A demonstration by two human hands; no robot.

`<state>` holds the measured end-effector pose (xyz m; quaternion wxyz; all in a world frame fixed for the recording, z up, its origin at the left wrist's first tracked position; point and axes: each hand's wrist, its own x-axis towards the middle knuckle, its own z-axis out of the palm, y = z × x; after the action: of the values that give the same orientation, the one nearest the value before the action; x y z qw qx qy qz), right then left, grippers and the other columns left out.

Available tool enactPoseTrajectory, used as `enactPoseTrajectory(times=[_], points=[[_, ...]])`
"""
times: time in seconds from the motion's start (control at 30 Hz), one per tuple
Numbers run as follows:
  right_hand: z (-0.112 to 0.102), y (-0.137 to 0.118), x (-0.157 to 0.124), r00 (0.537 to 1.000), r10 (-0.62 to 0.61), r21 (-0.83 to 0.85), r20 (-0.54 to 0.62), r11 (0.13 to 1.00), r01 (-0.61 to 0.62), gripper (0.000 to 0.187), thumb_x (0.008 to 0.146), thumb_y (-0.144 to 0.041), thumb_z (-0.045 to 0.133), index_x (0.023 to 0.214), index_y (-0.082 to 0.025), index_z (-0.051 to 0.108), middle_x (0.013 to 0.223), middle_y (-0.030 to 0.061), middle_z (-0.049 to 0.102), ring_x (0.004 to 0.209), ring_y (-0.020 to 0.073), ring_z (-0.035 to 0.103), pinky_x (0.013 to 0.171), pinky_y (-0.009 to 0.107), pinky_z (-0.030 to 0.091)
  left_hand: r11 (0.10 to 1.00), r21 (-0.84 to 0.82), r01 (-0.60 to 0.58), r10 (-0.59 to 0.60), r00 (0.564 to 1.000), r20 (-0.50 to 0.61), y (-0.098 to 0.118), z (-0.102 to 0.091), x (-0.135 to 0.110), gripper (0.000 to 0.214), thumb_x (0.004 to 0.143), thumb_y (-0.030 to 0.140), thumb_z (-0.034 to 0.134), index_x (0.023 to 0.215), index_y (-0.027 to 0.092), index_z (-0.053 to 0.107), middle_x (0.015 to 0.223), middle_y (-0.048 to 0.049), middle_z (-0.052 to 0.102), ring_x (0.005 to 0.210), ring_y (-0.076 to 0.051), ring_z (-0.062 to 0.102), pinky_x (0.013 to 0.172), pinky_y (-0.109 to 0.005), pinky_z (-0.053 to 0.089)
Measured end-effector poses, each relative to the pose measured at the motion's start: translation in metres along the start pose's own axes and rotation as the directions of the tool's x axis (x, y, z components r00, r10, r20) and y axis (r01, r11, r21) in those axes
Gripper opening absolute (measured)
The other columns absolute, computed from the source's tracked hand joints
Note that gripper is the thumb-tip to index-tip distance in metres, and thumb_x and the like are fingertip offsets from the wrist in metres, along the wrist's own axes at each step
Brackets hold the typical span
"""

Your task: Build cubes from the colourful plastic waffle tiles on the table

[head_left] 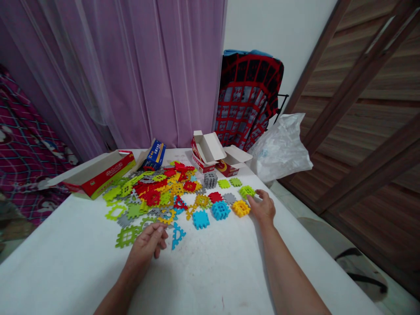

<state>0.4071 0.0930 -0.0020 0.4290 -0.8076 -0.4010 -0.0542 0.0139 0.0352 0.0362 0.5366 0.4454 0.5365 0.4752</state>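
A heap of flat interlocking plastic tiles [157, 192] in red, yellow, green, grey and blue lies on the white table [210, 271]. My left hand [149, 243] rests at the heap's near edge, fingers loosely curled, beside a green tile [127, 236] and a blue triangular tile [177, 235]; whether it holds anything I cannot see. My right hand [262, 205] lies on the table to the right, fingers touching a yellow tile stack [241, 208] and close to a green tile stack [246, 191]. A blue stack [220, 210] and a blue tile [201, 218] sit left of it.
A long red and white box [98, 173] lies open at the back left. A small blue box [155, 154] and open red and white boxes [213, 155] stand behind the heap. A white plastic bag [282, 146] sits at the right table edge. Purple curtain behind.
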Motion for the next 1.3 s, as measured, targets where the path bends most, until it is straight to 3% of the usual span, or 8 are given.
enactPoseTrajectory(times=[0.27, 0.77, 1.3], points=[[0.0016, 0.0022, 0.0005, 1.0, -0.011, 0.01, -0.001, 1.0, 0.011, 0.044, 0.066, -0.047, 0.062, 0.102, -0.021, 0.063, 0.093, 0.0069, 0.066, 0.094, 0.027, 0.059, 0.079, 0.037, 0.044, 1.0, 0.006, -0.007, 0.007, 1.0, 0.003, 0.0026, 0.0005, -0.0004, 0.046, 0.059, 0.058, 0.071, 0.081, 0.017, 0.064, 0.063, 0.0009, 0.059, 0.047, -0.011, 0.052, 0.033, -0.019, 0.035], [0.0055, 0.0042, 0.002, 0.996, -0.007, -0.039, 0.093, 0.999, 0.01, 0.064, 0.065, -0.049, 0.065, 0.123, -0.022, 0.053, 0.109, 0.008, 0.068, 0.102, 0.0293, 0.06, 0.083, 0.04, 0.044, 1.0, 0.009, -0.011, 0.011, 1.0, 0.01, 0.0018, 0.0002, -0.0005, 0.045, 0.061, 0.057, 0.07, 0.082, 0.017, 0.064, 0.063, 0.0017, 0.058, 0.047, -0.01, 0.051, 0.034, -0.019, 0.035], [0.0093, 0.0101, 0.0038, 0.994, -0.01, -0.086, 0.112, 0.996, 0.02, 0.063, 0.068, -0.049, 0.064, 0.124, -0.023, 0.054, 0.105, 0.0083, 0.069, 0.099, 0.0281, 0.06, 0.08, 0.038, 0.046, 1.0, 0.014, -0.006, 0.006, 1.0, 0.015, 0.0025, 0.0004, 0.0001, 0.045, 0.06, 0.057, 0.07, 0.081, 0.017, 0.064, 0.063, 0.0015, 0.058, 0.048, -0.011, 0.052, 0.034, -0.02, 0.035]])
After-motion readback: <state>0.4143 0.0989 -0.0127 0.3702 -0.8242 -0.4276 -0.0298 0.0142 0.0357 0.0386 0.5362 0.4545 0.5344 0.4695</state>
